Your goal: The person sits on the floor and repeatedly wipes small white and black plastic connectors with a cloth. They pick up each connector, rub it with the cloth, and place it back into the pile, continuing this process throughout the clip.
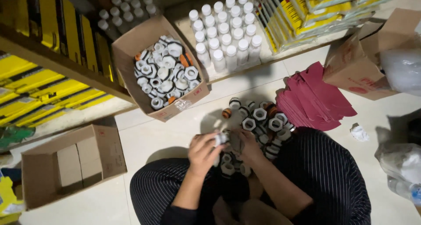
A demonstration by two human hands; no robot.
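I sit on the tiled floor with legs in dark striped trousers. My left hand point(203, 151) is closed around a small white plastic fitting point(221, 138) held above my lap. My right hand point(249, 147) is right beside it, fingers curled on the same fitting or one next to it; I cannot tell which. A pile of white hexagonal fittings with black and orange bands point(262, 119) lies on the floor just beyond my hands, and a few more point(228, 166) rest between my knees.
An open cardboard box point(131, 45) full of the same fittings stands ahead left. Rows of white bottles point(226, 30) sit on a low shelf. A stack of dark red folded cards point(313, 100), another carton point(351, 69), a box with inner cartons point(72, 163), yellow packages point(48, 89).
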